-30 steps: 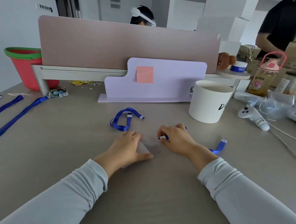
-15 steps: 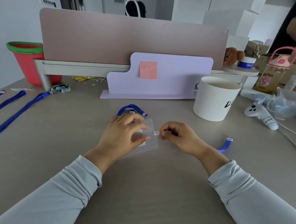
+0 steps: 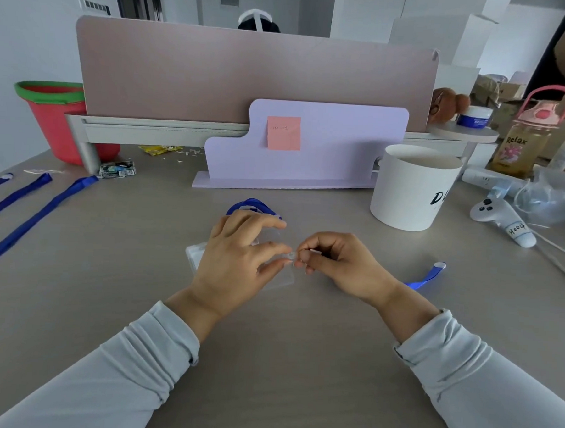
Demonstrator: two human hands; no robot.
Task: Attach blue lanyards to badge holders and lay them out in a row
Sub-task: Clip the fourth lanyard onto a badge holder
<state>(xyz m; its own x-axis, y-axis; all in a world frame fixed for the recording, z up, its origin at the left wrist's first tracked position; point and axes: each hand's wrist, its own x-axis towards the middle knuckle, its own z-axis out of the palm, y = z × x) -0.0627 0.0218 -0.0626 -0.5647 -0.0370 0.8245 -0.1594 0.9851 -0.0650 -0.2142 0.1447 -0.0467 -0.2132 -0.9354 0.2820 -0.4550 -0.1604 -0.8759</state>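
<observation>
gripping clear plastic holder (image 3: 195,253), flat blue lanyard (image 3: 430,275)

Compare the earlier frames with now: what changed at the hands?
The left grip went from pressing the clear plastic badge holder flat to pinching its edge; the right grip brought the blue lanyard's clip against it. The white cylindrical tub stayed put.

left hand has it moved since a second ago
Yes. The left hand moved forward, toward the lilac stand: it now overlaps the near edge of the coiled lanyard, which it sat short of before.
</observation>
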